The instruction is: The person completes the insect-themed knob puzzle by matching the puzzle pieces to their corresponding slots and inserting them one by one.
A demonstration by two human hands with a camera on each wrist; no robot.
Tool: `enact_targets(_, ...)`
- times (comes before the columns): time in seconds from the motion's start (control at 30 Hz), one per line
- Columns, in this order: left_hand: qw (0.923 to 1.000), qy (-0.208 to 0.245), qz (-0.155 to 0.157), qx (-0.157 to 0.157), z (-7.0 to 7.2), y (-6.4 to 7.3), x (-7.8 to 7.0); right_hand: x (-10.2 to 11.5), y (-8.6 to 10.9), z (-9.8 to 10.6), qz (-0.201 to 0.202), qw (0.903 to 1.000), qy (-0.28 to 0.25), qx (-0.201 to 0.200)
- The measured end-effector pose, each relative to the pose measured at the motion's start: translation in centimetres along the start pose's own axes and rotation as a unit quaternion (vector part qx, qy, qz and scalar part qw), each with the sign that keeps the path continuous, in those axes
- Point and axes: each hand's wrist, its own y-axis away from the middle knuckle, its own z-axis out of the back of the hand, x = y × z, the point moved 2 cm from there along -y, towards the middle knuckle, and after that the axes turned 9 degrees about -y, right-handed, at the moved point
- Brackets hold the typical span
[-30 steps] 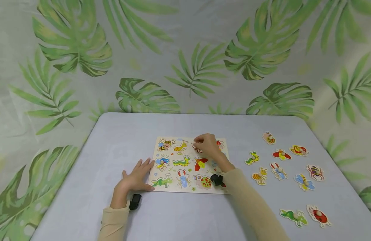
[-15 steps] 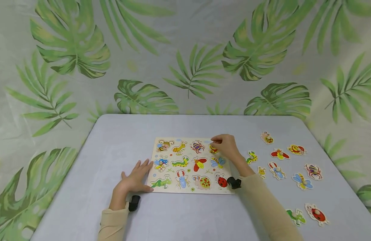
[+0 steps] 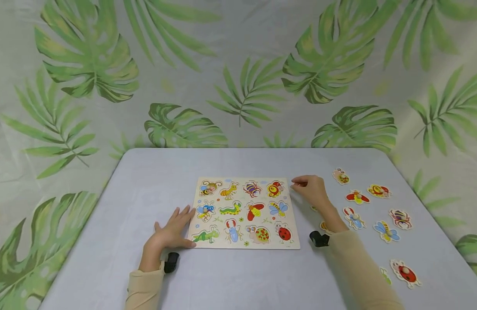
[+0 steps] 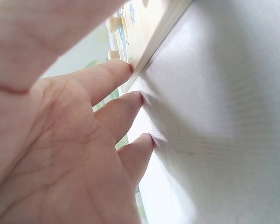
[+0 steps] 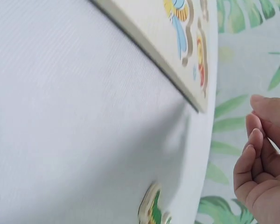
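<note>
A wooden insect puzzle board (image 3: 294,241) lies on the table. A bee piece (image 3: 209,188) and a blue mosquito piece (image 3: 205,210) with a knob sit at its left side. My left hand (image 3: 170,232) rests at the board's left edge, fingers spread; in the left wrist view a fingertip (image 4: 126,69) touches that edge. Just past the board's top right corner, my right hand (image 3: 313,191) hovers with curled fingers, thumb close to the index finger and nothing visible between them. A caterpillar piece (image 5: 153,205) lies below it in the right wrist view, mostly hidden by the arm in the head view.
Loose knobbed pieces lie to the right: a snail (image 3: 341,176), a red-winged bug (image 3: 357,196), a butterfly (image 3: 379,190), a stag beetle (image 3: 353,218), a spider (image 3: 400,218), a blue-winged bee (image 3: 386,231) and a ladybug (image 3: 406,273). A grasshopper (image 3: 385,275) is partly covered by the right sleeve.
My right hand has moved right, from over the spider recess across the top right recess to beyond the board, uncovering the board's right side. The left hand stays at the edge.
</note>
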Motion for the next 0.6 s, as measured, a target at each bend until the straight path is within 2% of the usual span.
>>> enact_targets(0.6,1.0,0.002,-0.002,-0.003,-0.2,0.2,0.1,-4.2,2.0,4.0,-0.052,0.9981,0.025,0.019)
